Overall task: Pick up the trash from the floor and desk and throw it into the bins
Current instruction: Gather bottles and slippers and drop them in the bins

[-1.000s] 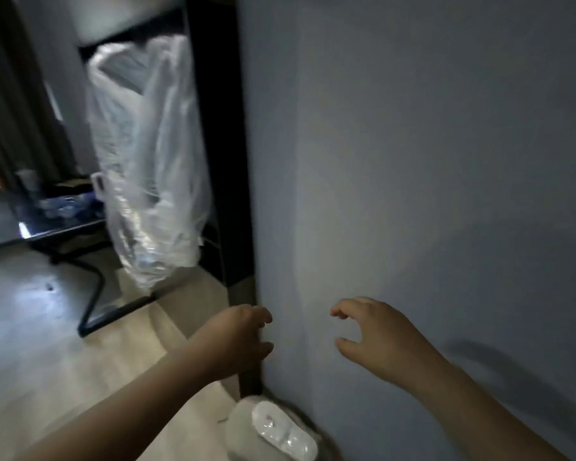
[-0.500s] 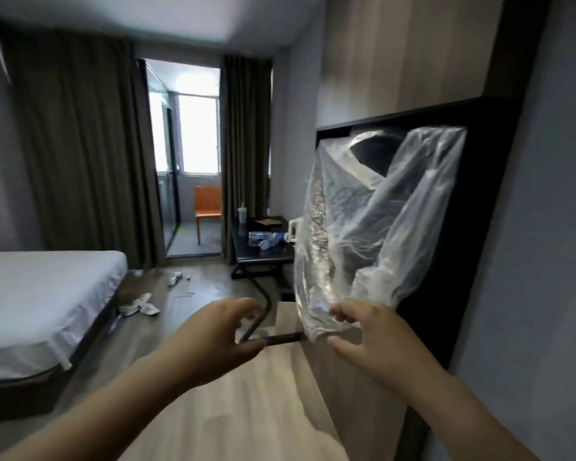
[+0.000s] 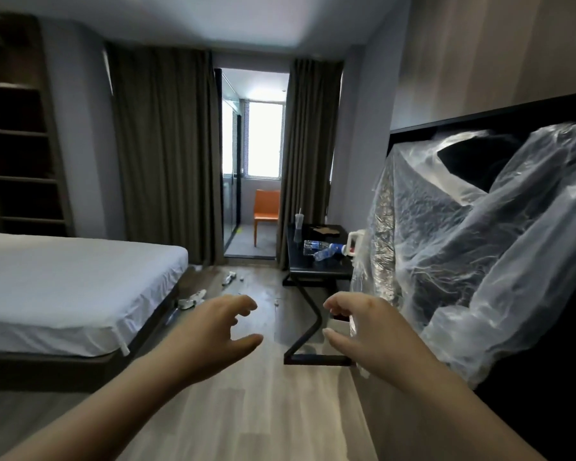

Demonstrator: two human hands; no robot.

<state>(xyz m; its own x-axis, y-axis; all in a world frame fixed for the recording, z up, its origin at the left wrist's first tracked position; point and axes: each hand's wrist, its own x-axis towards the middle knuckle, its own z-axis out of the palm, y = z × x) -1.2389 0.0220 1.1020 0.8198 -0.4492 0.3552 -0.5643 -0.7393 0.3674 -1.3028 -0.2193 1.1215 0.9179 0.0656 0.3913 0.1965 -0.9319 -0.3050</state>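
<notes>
A wood floor (image 3: 246, 410) runs down the room. A big bed (image 3: 64, 287) with a white sheet is on the left. On the right, a large clear plastic bag (image 3: 479, 261) hangs over a dark shelf. Past it stands a black bench (image 3: 320, 269), and far back an orange chair (image 3: 266, 207).

Both hands reach out in front, apart from each other. The left hand (image 3: 213, 331) has half-bent fingers and holds nothing. The right hand (image 3: 373, 331) looks the same, just beside the bag's bottom edge; I cannot tell if it touches it.

Two plastic bottles (image 3: 323, 249) lie near the bench's front right corner. A cup with a straw (image 3: 298, 224) stands at its back left corner. White scraps (image 3: 193, 299) lie on the floor by the bed's corner, with a smaller piece (image 3: 229, 278) farther on.
</notes>
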